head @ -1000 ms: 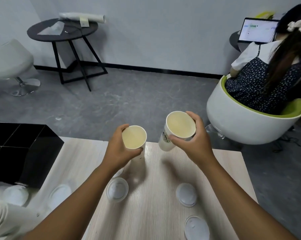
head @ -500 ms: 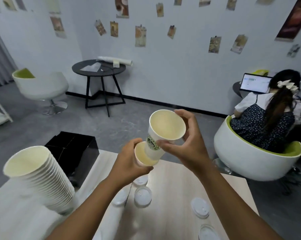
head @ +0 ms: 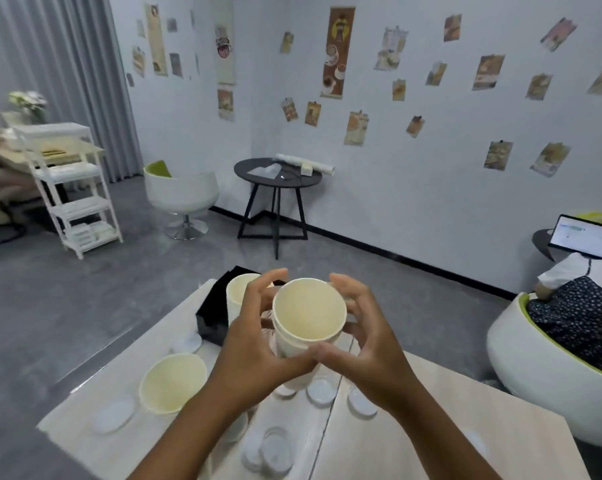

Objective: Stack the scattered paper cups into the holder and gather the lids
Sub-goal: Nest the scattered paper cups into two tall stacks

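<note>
Both my hands, left hand and right hand, grip clamped round the nested cups; press straight down, rims level, then holder.

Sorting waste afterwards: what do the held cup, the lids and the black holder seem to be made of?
Cup: looks like paper, matte cream inside, thin rolled rim. Lids: probably thin plastic, whitish and translucent, faintly glossy. Holder: hard and black with a sheen, likely acrylic or plastic; hard to tell.
</note>
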`<state>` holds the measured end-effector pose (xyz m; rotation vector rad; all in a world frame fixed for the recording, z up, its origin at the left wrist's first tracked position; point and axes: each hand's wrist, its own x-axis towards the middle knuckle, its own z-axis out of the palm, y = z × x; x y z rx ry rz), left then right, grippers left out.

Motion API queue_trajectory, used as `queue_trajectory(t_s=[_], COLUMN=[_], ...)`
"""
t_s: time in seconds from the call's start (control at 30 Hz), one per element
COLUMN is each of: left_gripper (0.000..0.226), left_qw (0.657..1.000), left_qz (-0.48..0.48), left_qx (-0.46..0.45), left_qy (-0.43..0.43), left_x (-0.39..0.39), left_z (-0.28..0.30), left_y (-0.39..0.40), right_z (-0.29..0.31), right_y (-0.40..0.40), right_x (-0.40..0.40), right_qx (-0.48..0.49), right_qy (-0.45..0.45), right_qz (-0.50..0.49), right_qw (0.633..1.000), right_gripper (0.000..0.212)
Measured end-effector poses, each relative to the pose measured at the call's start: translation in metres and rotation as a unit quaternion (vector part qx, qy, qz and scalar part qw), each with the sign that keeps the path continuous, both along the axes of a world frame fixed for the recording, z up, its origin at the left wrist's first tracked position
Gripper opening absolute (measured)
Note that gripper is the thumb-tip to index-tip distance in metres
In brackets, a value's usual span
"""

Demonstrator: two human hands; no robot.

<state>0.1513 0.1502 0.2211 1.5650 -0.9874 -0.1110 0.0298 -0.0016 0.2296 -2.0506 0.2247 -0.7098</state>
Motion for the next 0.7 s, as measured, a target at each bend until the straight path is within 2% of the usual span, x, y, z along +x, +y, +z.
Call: queue_trajectory(t_s=[0.13, 0.2, 0.3, 0.4, 0.57, 0.7], left_gripper=[0.093, 0.086, 0.088, 0.083, 0.078, 0.072], left_qw=[0.999, 0.999, 0.998, 0.998, 0.999, 0.998], left_qz=[0.036, 0.05, 0.057, 0.058, 0.039, 0.024], left_qx=[0.005, 0.006, 0.005, 0.013, -0.011, -0.025], left_qy=[-0.022, -0.022, 0.013, 0.02, 0.021, 0.058], left_x=[0.021, 0.032, 0.05, 0.064, 0.079, 0.08], left_z=[0.015, 0.018, 0.017, 0.02, 0.028, 0.024], left_y=[0.057, 0.081, 0.111, 0.132, 0.149, 0.152], right_z=[0.007, 0.006, 0.005, 0.008, 0.016, 0.014], right_y=[0.048, 0.067, 0.092, 0.11, 0.122, 0.129], right_x=[0.027, 0.042, 0.061, 0.075, 0.089, 0.092], right_qx=[0.015, 0.014, 0.017, 0.023, 0.04, 0.041], right_qy=[-0.021, -0.027, -0.039, -0.042, -0.065, -0.061], right_qz=[0.044, 0.056, 0.064, 0.068, 0.055, 0.057], right_qw=[0.999, 0.998, 0.997, 0.997, 0.996, 0.996], right_gripper=[0.069, 0.07, 0.075, 0.071, 0.074, 0.067])
